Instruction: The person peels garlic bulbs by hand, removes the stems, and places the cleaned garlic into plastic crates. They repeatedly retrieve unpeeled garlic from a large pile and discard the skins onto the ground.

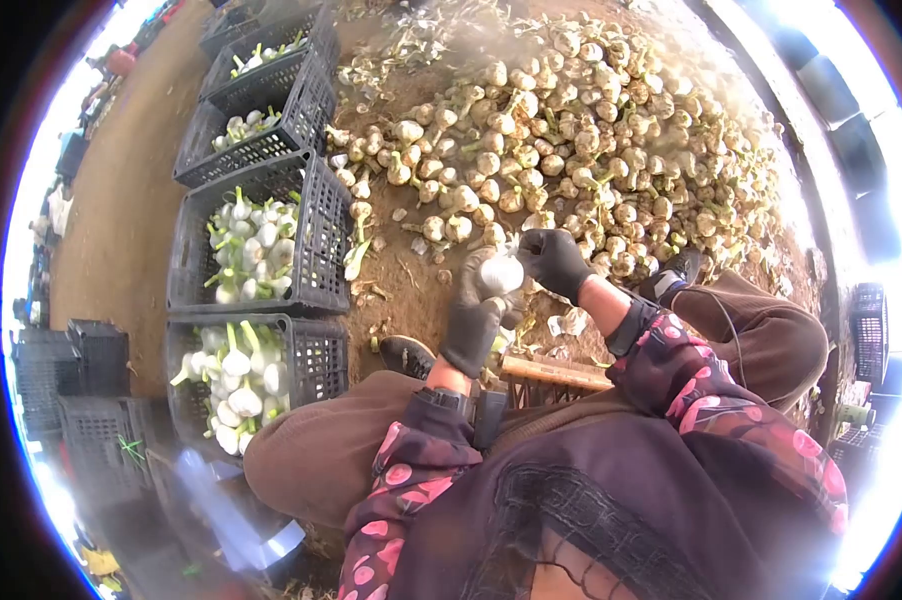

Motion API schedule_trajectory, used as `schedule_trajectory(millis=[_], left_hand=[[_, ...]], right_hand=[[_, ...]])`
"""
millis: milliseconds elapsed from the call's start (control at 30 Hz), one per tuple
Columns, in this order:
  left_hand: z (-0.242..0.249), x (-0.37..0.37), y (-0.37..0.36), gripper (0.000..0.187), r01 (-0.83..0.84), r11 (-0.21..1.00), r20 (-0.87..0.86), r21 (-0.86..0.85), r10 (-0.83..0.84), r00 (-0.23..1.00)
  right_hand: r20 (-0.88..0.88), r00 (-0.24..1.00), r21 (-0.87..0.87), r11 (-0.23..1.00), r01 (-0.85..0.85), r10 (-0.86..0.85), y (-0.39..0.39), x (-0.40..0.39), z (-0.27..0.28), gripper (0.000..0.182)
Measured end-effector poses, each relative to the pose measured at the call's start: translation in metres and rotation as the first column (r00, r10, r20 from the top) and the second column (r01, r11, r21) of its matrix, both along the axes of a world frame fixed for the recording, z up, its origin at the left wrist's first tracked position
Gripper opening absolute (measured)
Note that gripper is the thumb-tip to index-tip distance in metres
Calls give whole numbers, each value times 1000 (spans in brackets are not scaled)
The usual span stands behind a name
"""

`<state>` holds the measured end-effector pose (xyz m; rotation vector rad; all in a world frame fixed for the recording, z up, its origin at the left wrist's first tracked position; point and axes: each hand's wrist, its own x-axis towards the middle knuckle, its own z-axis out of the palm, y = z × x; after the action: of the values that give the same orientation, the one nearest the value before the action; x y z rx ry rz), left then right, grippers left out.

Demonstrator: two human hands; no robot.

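Observation:
My left hand (474,318), in a dark glove, is wrapped round a white garlic bulb (501,275) held low over the ground. Close against the bulb's upper right side is my right hand (555,263), also gloved, its fingers curled in a pinch. What those fingers grip, if anything, is hidden. Beyond both hands spreads a big heap of unpeeled garlic (621,130), brownish and dirty, some with green stems. Cleaned white garlic (254,245) with short green stems lies in a black crate to the left.
Black plastic crates (323,235) stand in a row along my left, several with white garlic. A wooden-edged seat or box (556,372) sits between my legs. Loose skins litter the dirt floor (401,285). More dark crates (869,325) stand at the far right.

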<state>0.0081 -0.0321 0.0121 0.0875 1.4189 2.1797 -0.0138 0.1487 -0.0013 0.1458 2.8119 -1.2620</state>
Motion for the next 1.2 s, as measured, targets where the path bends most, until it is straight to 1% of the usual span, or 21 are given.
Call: schedule_trajectory(millis=[167,233,267,367,400,433,500,533,567,600,633,667,700,767,833,900,967,1033,1100,1167,1200], left_hand=[[23,6,0,79,139,942,57,306,-164,985],[22,5,-4,87,182,950,-24,252,-182,983],[21,1,-6,95,249,949,-82,193,-238,968],[6,3,-5,100,195,977,-322,-90,-214,922],[28,6,-6,104,273,952,-109,140,-259,960],[21,5,-6,104,267,954,-105,138,-254,962],[-1,1,-6,103,200,979,-218,34,-188,958],[-1,-2,-2,101,132,991,-371,1,-122,921],[-3,-4,0,101,114,993,-374,2,-105,922],[-8,-5,-1,100,27,999,-279,-40,-37,960],[-15,-5,-3,99,-66,994,-181,-92,48,982],[-32,-10,0,94,-202,958,-367,-202,117,923],[-24,-8,2,85,-214,948,-287,-234,142,947],[-44,-11,7,72,-301,949,-388,-92,244,889],[-44,-7,-1,64,-345,926,-152,-150,323,934],[-50,0,-7,56,-352,914,113,-203,379,918],[-60,5,-13,48,-300,953,484,42,243,841],[-49,4,-11,45,-205,974,424,-93,225,877],[-52,7,-9,42,-331,926,183,-181,363,914],[-58,3,-11,43,-299,933,211,-199,338,917],[-122,10,-1,41,-174,902,-101,-395,146,984]], right_hand=[[-125,962,-81,969,235,-244,-4,-16,-24,8],[-183,921,-537,819,200,-345,-9,-33,-47,8],[-261,878,-484,842,240,-400,-11,-41,-47,7],[45,868,-824,472,312,-495,7,-59,-53,11],[-40,884,-420,810,409,-466,13,-61,-45,16],[92,957,-49,959,280,-275,19,-63,-37,24],[-64,920,418,847,-327,386,53,-64,-121,14],[184,967,-254,959,-124,174,44,-52,-89,16],[498,854,-712,634,302,152,29,-33,-36,18],[592,800,-705,543,457,97,12,-27,-5,23],[405,871,-874,398,279,279,1,-18,15,31],[208,921,-840,543,-5,330,-17,-10,21,35],[3,911,-718,635,-286,413,-34,-8,22,40],[-83,849,-664,607,-437,521,-37,-27,-2,46],[309,881,-663,745,-71,359,-39,-49,18,33],[394,918,-644,725,243,42,-57,-75,4,35],[234,945,-452,886,-103,229,-71,-106,13,36],[128,957,-918,397,16,260,-120,-127,34,41],[-4,930,-881,440,-177,368,-134,-147,50,46],[-147,936,-767,560,-313,321,-111,-176,15,47],[-80,989,-535,831,-151,128,-92,-186,-2,39]])
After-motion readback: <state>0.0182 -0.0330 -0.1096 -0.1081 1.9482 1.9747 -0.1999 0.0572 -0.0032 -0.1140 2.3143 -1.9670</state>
